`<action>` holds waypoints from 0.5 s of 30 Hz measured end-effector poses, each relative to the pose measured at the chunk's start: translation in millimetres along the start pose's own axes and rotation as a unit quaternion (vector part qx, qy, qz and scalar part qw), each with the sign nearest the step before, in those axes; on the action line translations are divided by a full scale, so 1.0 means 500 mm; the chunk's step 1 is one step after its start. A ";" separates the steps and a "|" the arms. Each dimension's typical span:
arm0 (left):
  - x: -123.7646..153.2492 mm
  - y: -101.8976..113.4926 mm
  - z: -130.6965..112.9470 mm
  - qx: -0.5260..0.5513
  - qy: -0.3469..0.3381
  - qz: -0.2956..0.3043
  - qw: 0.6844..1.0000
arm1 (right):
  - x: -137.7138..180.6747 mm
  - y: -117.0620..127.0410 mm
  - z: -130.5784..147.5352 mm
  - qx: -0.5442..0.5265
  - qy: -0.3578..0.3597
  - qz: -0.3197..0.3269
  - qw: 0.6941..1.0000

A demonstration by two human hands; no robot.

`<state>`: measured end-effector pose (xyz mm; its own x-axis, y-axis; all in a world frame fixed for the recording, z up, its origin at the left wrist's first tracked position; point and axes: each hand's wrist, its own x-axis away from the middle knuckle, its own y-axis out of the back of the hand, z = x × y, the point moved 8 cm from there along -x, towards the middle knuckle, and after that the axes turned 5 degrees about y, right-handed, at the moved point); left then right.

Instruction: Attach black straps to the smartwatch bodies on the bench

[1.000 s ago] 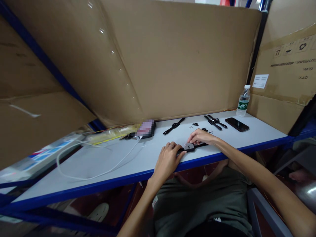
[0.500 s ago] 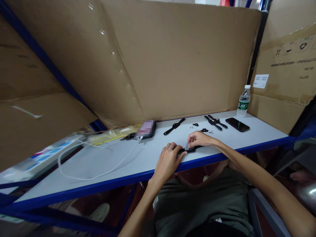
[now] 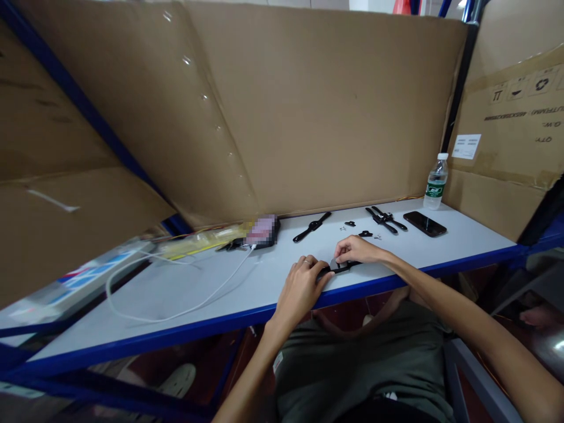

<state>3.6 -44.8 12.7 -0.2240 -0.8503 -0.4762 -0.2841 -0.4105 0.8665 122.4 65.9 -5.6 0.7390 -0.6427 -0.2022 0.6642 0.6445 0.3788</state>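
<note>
Near the front edge of the table, my left hand [image 3: 302, 285] is closed on one end of a black spokeshave body [image 3: 342, 269] and keeps it against the tabletop. My right hand [image 3: 358, 249] pinches a small, flat metal blade [image 3: 333, 264] at the middle of that body; whether the blade is seated cannot be made out. Another spokeshave [image 3: 314, 225] lies behind my hands. Farther right, two more spokeshaves [image 3: 385, 219] lie side by side. Small black cap pieces [image 3: 365, 234] and tiny screws [image 3: 378, 237] are scattered just beyond my right hand.
A dark phone [image 3: 425, 224] and a water bottle [image 3: 435, 183] stand toward the right end of the table. To the left, a white cable [image 3: 176, 317] loops from a blurred device [image 3: 262, 230]. Cardboard walls [image 3: 326, 111] enclose the back and sides.
The blade in my right hand has tilted slightly and shows more of its flat face. My left hand keeps its place on the spokeshave.
</note>
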 end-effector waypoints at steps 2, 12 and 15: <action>0.000 0.000 0.000 -0.001 -0.001 0.001 1.000 | 0.000 0.001 -0.004 0.000 -0.007 -0.002 1.000; 0.000 -0.001 0.001 0.006 0.002 -0.003 1.000 | 0.011 0.002 0.017 0.008 -0.030 -0.004 1.000; 0.000 -0.002 0.000 0.002 0.001 -0.005 1.000 | 0.013 0.003 0.022 0.009 -0.038 -0.004 0.999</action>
<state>3.8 -44.3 11.7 -0.2196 -0.8466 -0.4849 -0.2901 -0.4179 0.8609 126.9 58.0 3.6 0.7232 -0.6769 -0.1368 0.6666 0.6326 0.3943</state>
